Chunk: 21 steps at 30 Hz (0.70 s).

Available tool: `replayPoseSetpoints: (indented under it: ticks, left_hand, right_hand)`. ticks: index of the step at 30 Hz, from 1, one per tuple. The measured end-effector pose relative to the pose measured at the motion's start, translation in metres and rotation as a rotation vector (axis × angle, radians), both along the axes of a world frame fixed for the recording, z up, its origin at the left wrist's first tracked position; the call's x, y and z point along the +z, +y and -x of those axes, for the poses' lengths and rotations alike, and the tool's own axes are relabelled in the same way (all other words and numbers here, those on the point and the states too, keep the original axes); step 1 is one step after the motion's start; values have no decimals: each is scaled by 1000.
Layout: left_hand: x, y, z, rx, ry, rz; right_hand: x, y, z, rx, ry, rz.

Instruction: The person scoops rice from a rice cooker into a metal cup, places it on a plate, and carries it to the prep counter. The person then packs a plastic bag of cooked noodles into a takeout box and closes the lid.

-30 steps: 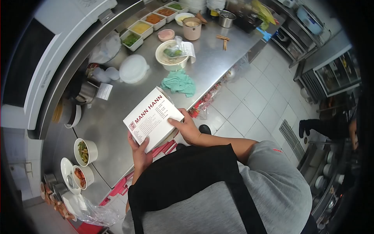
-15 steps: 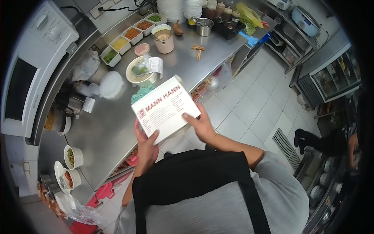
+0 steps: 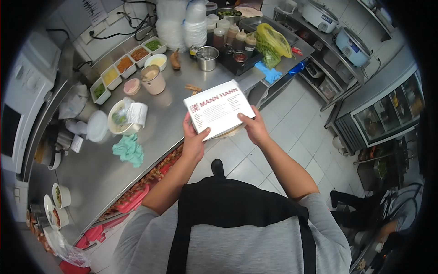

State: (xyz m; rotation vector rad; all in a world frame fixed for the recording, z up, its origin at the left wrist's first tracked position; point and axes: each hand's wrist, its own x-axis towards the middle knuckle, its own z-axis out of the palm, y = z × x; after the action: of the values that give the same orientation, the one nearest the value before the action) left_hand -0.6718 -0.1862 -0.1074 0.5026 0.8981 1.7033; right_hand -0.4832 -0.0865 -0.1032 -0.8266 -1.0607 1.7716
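Between my two hands is a white cardboard box [image 3: 220, 109] with "MANN HANN" printed in red on its top. My left hand [image 3: 195, 140] grips its near left corner, thumb on the top face. At the right side my right hand [image 3: 254, 126] grips it the same way, fingers partly hidden underneath. The box is held in the air by the counter's front edge. Beyond it on the steel counter [image 3: 159, 118] lie some brown sticks [image 3: 193, 88], partly covered by the box. A green cloth [image 3: 128, 150] lies to the left.
A white tub [image 3: 122, 128] with a bag of greens and a paper slip stands on the counter. Behind are a pink jug [image 3: 153, 81], trays of chopped food [image 3: 124, 65], a steel pot [image 3: 207, 59] and squeeze bottles [image 3: 239, 40]. Another person [image 3: 388, 210] is at the right.
I have moved along the counter towards its far right end, carrying the box in both hands. The green cloth, partly behind the box before, now shows fully.
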Motion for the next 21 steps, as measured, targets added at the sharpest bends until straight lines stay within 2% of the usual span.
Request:
replayPoseSetpoints:
  ticks: [3,6,9,12,14,17,18,21]
  left_hand:
    - [-36,17,1,103,108,-57]
    - [-20,21,-5,309,167,29]
    - [-17,33,-7,475,145,74]
    - [-13,43,-11,558,132,193]
    - [-13,48,-16,578,147,206]
    - [-3,44,-18,656,16,345]
    - [-16,37,-16,690,47,280]
    - [-30,15,-23,802,726,265]
  right_hand:
    - [-30,47,10,124,-38,-30]
    - [-32,81,34,284,1,-15]
    - [9,118,54,568,-389,-13]
    - [7,149,65,691,-485,-164]
    - [-11,165,65,631,-309,-110]
    - [-32,188,55,609,-104,24]
    - [-37,195,48,612,-73,65]
    - [-40,203,31,637,-75,66]
